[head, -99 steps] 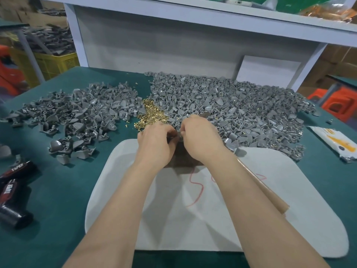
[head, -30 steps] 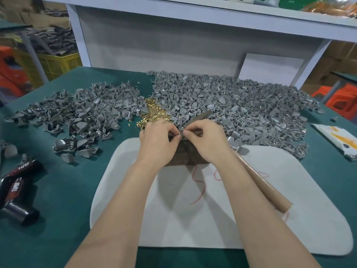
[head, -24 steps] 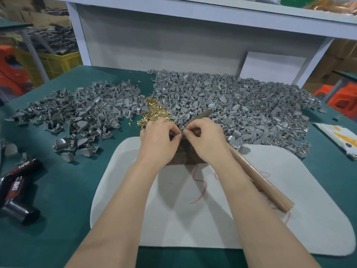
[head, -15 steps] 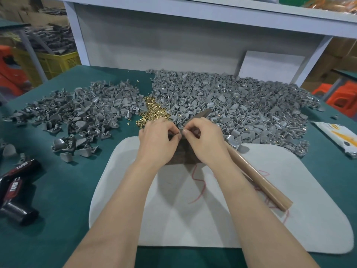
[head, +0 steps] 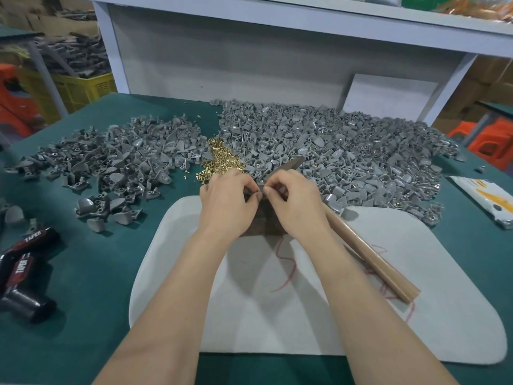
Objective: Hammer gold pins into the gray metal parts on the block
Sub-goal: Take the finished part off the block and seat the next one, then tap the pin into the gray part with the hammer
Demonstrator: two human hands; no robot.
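My left hand point(head: 227, 201) and my right hand point(head: 294, 204) meet fingertip to fingertip over a dark block point(head: 263, 223) at the far edge of the white felt mat point(head: 305, 315). Both pinch a small piece between thumb and forefinger; the piece itself is hidden. The hammer's wooden handle point(head: 372, 259) runs under my right palm, and its metal head point(head: 288, 165) sticks out beyond the fingers. A heap of gold pins point(head: 219, 162) lies just beyond my left hand. Gray metal parts lie in a big pile point(head: 347, 151) on the right and a thinner pile point(head: 119, 159) on the left.
The table point(head: 97, 259) has a green top. Black tubes marked TAPER point(head: 22, 273) lie at the left edge. A white and yellow packet point(head: 488, 198) sits at the right. A white shelf frame point(head: 249, 51) stands behind the piles.
Over three seconds my fingertips drew together into a pinch above the block. In the last second the hands and the hammer have hardly moved.
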